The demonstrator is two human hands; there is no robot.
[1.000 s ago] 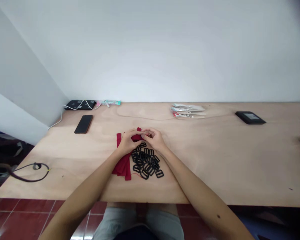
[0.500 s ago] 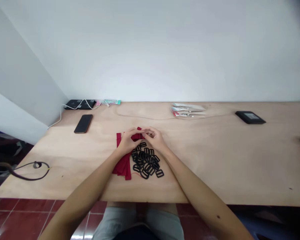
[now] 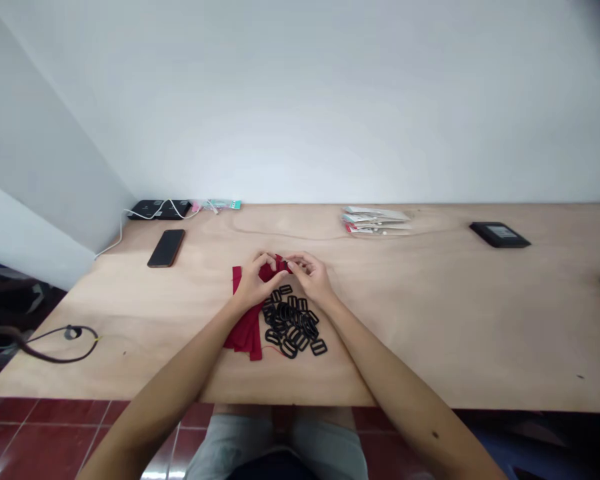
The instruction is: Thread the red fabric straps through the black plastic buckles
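Beyond the buckle pile, my left hand has its fingers curled round a red fabric strap, its thumb pointing right. My right hand pinches the strap's other part between thumb and fingers, close to the left fingertips. A small dark piece, seemingly a black slider buckle, shows on the strap by my right thumb; fingers partly hide it. More red straps lie in a fanned stack under and below my left hand. Several loose black slider buckles lie heaped between my forearms.
A phone lies to the left, with black boxes and a white cable behind it. Flat packets are stacked near the wall. A black device lies to the right. A dark cable loop hangs over the left edge.
My left fingers have curled back and its thumb has moved slightly right and away from the strap. The dark piece has shifted slightly up towards my right thumb. The pile stays put.
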